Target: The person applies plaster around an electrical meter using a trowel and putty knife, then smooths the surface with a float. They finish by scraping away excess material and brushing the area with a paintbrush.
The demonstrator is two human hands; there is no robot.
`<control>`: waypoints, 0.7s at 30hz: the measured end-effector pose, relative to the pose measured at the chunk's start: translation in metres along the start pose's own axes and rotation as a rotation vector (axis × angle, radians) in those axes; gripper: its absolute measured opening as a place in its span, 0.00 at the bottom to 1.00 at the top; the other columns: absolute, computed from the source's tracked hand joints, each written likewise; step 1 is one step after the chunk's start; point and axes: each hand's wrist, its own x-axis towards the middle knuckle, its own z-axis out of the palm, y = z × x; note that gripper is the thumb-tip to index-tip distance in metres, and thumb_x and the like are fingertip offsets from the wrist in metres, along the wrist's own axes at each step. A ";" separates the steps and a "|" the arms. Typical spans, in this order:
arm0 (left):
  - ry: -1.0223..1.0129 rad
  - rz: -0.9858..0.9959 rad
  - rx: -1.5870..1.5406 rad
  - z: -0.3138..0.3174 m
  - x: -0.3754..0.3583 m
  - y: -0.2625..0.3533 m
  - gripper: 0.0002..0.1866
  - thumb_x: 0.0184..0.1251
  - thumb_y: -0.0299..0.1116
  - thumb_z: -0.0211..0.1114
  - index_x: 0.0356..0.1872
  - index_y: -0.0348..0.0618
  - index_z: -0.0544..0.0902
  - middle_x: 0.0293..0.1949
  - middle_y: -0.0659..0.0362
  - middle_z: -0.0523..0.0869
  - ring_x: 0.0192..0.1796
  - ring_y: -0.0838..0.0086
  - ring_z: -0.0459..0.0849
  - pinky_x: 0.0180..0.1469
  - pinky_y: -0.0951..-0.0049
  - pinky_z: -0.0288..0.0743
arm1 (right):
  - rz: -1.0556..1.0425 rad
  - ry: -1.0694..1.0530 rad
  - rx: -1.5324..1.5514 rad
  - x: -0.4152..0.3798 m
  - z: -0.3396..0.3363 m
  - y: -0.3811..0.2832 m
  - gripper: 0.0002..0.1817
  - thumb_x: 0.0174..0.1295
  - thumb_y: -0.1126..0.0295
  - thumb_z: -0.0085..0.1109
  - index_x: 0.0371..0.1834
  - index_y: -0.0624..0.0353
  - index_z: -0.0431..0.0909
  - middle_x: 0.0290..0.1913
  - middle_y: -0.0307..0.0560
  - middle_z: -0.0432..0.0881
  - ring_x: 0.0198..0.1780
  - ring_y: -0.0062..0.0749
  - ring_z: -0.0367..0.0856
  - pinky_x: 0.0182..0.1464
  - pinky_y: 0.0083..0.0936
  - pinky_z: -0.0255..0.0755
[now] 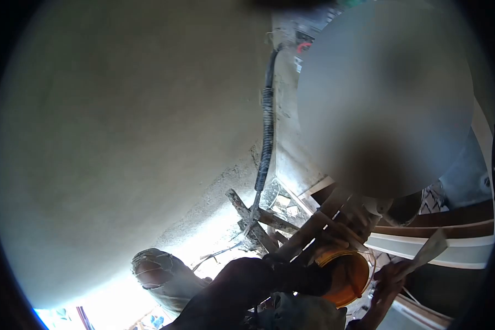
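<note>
From the bottom of the head view, my left arm in a dark sleeve (247, 283) stretches to an orange bucket (362, 275). Its end overlaps the bucket's opening, and my left hand is hidden there. On the bucket's other side, my right hand (388, 281) is closed around the handle of a putty knife (432, 248). The pale flat blade points up and to the right, away from the bucket. Wooden planks (313, 225) lie right beside the bucket's rim.
A smooth grey wall (132, 121) fills the left side. A ribbed conduit (267, 132) runs down its edge to rough wooden poles (253, 220). A large round blurred patch (390, 93) covers the upper right. A pale cylindrical form with a mottled rounded end (154, 269) shows at lower left.
</note>
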 end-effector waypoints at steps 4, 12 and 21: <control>-0.025 0.041 -0.531 -0.031 0.011 -0.035 0.11 0.72 0.28 0.55 0.46 0.43 0.85 0.37 0.59 0.86 0.37 0.72 0.85 0.42 0.68 0.80 | -0.009 -0.235 -1.224 -0.021 -0.097 0.166 0.24 0.62 0.58 0.69 0.54 0.62 0.74 0.38 0.40 0.80 0.34 0.32 0.80 0.31 0.29 0.76; 0.253 0.816 2.076 -0.058 -0.009 -0.055 0.07 0.62 0.33 0.63 0.33 0.45 0.87 0.29 0.57 0.86 0.30 0.66 0.87 0.32 0.61 0.82 | 0.711 -0.269 -0.433 -0.028 0.011 0.109 0.20 0.63 0.64 0.70 0.53 0.63 0.80 0.35 0.32 0.83 0.34 0.27 0.82 0.35 0.23 0.74; 0.017 0.582 2.177 0.068 -0.097 0.046 0.08 0.57 0.37 0.67 0.28 0.46 0.91 0.27 0.53 0.89 0.35 0.56 0.91 0.34 0.55 0.83 | 0.253 -0.291 -0.627 -0.030 -0.001 0.142 0.16 0.64 0.61 0.69 0.43 0.64 0.84 0.34 0.44 0.87 0.34 0.35 0.85 0.35 0.30 0.76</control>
